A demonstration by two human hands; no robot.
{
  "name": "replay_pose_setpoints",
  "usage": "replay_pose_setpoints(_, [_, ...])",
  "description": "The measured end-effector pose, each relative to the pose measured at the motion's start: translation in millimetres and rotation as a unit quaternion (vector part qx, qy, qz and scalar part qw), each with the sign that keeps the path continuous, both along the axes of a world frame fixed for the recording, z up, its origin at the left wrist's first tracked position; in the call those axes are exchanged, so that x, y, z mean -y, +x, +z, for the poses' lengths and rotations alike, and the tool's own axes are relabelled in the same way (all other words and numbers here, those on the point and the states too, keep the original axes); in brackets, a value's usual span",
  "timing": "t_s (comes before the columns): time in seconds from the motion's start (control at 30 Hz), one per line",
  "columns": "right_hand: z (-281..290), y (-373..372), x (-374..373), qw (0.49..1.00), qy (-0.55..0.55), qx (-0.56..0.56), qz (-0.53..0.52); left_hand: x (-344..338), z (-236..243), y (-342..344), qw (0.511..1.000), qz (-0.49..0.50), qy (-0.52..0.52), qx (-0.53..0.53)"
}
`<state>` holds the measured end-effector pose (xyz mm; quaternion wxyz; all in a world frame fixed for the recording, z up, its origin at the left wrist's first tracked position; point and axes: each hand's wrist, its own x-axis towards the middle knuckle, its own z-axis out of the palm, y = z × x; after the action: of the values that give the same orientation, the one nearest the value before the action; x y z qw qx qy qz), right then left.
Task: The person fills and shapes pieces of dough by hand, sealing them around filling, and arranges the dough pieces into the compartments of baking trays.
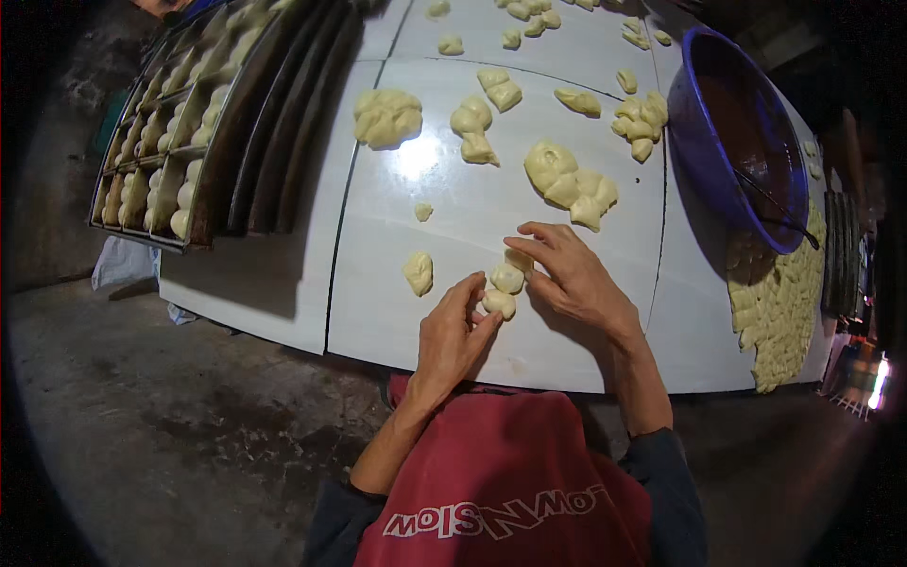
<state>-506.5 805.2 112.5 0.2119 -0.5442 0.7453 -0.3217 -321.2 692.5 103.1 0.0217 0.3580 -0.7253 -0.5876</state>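
Between the two hands, three pieces of dough (507, 278) lay in a short, touching row on the white table (699, 321), near its front edge. The left hand (452, 331) had its fingers half curled, thumb and forefinger slightly parted at the nearest piece; the right hand (576, 279) arched over the farthest, its thumb and forefinger wider apart. Whether either hand pinched the dough could not be told. Just left of them sat one oblong lump (419, 273), and beyond it one small scrap (423, 213). Farther out, seven separate clumps (570, 184) were spread over the middle, with more at the far end, too cut off to count. To the right stood one purple basin (694, 142) with one stick (777, 203) leaning inside, and beside it one slab of scored dough (775, 321). To the left, one divided tray (215, 189) held rows of dough balls (179, 223), too many to count surely.
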Motion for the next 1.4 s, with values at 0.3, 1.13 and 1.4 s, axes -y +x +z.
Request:
replay_pose_setpoints(0.3, [-15, 12, 4, 0.996, -0.03, 0.026, -0.083, 22, -7, -30, 0.973, -0.088, -0.214, 0.002])
replay_pose_setpoints(1.13, [-6, 8, 2, 0.986, 0.069, 0.134, -0.077, 15, -10, -9, 0.97, -0.132, -0.196, -0.048])
replay_pose_setpoints(1.4, [2, 36, 16, 0.961, 0.05, 0.238, -0.13, -12, -26, -9, 0.982, -0.017, -0.17, -0.077])
